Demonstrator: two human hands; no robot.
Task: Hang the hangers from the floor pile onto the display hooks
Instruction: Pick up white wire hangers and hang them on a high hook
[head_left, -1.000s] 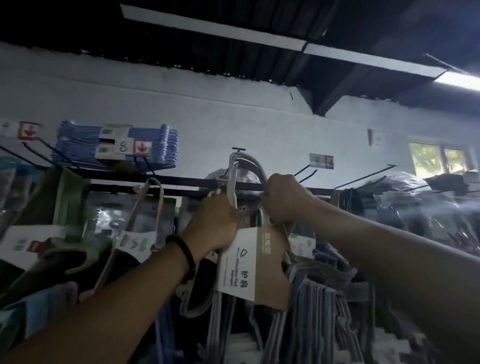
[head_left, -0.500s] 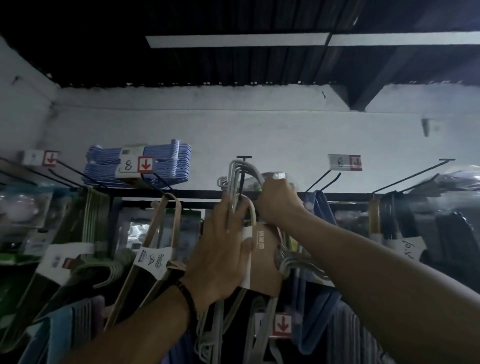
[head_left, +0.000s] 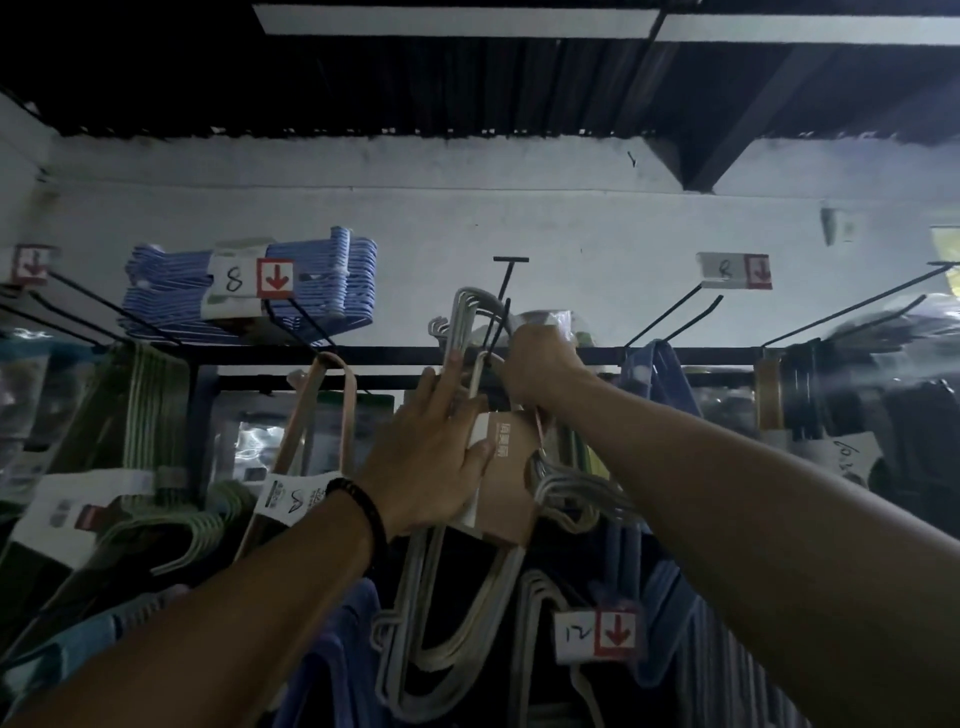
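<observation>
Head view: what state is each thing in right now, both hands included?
grey hanger bundle, held up at the display hook; whether it is seated, cannot tell.
left hand, fingers straight, pressing flat on the grey hanger bundle.
right hand, fingers curled round the bundle's hook tops.
blue hanger pack, lying flat on top of pegs, not hanging.
tan hanger bundle, hanging.

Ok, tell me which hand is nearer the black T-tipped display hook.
Right. The right hand grips the grey hangers just beneath the display hook; the left hand presses flat against their cardboard sleeve, lower down.
</observation>
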